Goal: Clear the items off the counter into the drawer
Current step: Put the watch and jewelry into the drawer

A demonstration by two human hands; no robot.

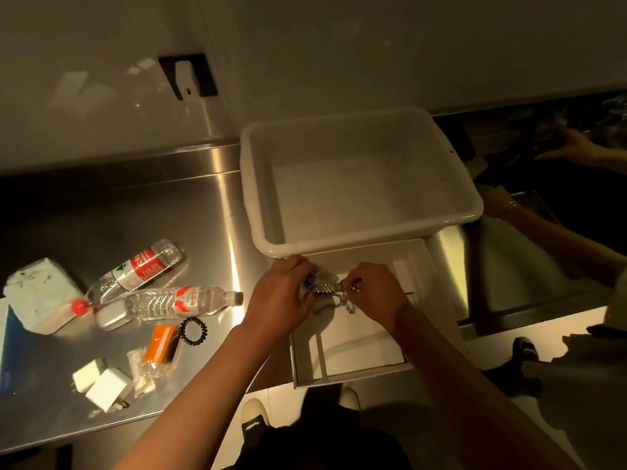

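Together the left hand (pixel 283 293) and right hand (pixel 375 293) pinch opposite ends of what looks like a metal-link watch (pixel 327 287) (a bead chain dangling), its band stretched crosswise directly above the open drawer (pixel 353 364), so release drops it in.

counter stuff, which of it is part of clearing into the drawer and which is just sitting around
Part of the job:
metal watch, held by left hand and right hand over the open drawer
two water bottles
black hair tie
orange packet
white chargers
tissue pack

Just lying about:
white tub
wall outlet
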